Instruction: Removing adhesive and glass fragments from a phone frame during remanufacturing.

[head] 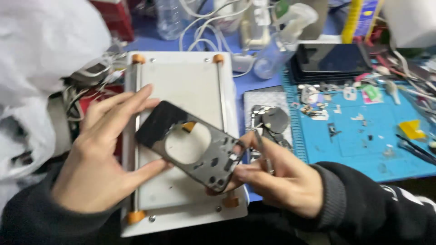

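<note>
Cluttered repair bench, blue mat (pixel 363 149) to the right, and both hands are over a white heating plate (pixel 181 81). Left hand (pixel 97 156) pinches the near-left end of a phone back cover (pixel 188 145), fingers spread along its edge. Right hand (pixel 281 181) clamps the right end, seemingly with tweezers (pixel 263 152) tucked in. Cover's long axis slants far-left to near-right between them
</note>
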